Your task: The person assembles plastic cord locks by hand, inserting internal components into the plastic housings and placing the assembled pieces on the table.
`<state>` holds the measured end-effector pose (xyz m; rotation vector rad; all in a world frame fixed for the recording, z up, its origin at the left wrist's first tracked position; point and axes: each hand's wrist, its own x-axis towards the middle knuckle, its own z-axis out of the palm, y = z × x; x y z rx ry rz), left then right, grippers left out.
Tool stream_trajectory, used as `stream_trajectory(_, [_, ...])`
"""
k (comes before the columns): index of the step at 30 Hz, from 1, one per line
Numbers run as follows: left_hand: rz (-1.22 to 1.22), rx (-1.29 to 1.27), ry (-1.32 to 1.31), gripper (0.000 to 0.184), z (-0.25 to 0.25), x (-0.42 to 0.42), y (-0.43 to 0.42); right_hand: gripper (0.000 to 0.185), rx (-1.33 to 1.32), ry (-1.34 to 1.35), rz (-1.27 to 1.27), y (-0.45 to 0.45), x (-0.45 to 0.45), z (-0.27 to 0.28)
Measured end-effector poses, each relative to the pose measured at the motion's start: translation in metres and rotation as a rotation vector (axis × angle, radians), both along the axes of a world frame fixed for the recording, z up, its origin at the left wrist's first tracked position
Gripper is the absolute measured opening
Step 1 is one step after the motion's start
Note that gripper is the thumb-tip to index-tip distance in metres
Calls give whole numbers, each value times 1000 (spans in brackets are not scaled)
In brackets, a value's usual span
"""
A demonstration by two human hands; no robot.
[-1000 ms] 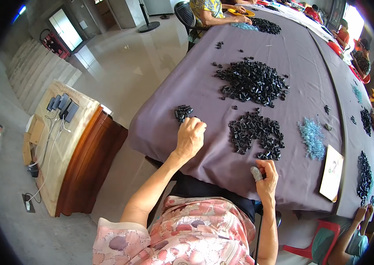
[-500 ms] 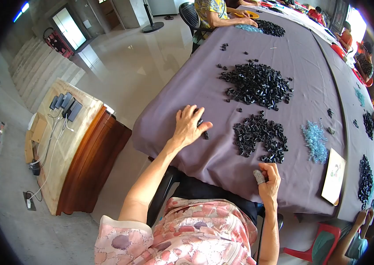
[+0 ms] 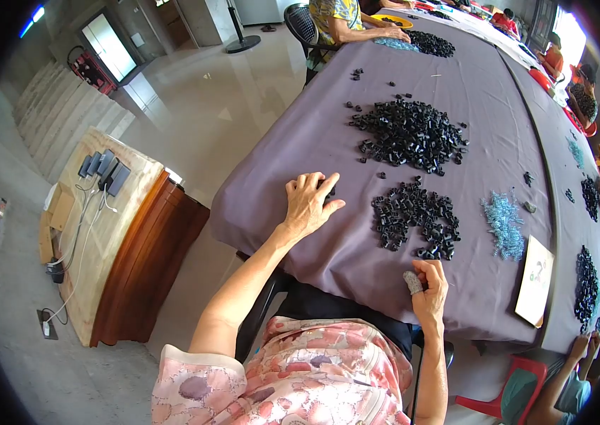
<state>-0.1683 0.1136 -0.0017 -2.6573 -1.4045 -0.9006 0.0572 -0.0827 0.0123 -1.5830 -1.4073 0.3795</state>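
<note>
Grey steps (image 3: 66,120) go up at ten o'clock from the person (image 3: 307,375) I am watching. Nearer, also at ten, a wooden counter (image 3: 140,276) has little grey boxes (image 3: 118,178) on its pale top. Shiny floor (image 3: 222,134) lies between it and a long table (image 3: 278,163) with a wrinkly purple-grey cloth (image 3: 498,156). At twelve, the left hand (image 3: 307,203) is spread out, palm down, over a few black bits (image 3: 332,192). At one are a big heap (image 3: 413,138) of them and, closer in, a smaller heap (image 3: 416,219). At two, the right hand (image 3: 429,289) is curled by the table's edge; I cannot tell if it holds anything. Past it are see-through blue bits (image 3: 504,227) and a white card (image 3: 535,280). One second ago, the left hand was bunched up and the bits beside it showed; now it covers most of them.
</note>
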Motion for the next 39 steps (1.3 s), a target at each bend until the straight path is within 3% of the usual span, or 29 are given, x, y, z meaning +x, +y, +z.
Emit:
stream_trajectory(11, [32,91,-17,11,-15,0,4,26,25,-31,10,0,-1,-2])
stream_trajectory(23, [60,127,78,21,2,-12,-23,27,25,-33,31,0,1,-3])
stream_trajectory(26, [122,31,82,21,-3,-14,-20,28,30,-45,35,0,0,-4])
stream_trajectory(39, [27,99,49,5,-7,-14,-13,28,29,-72,38,0,-1,-5])
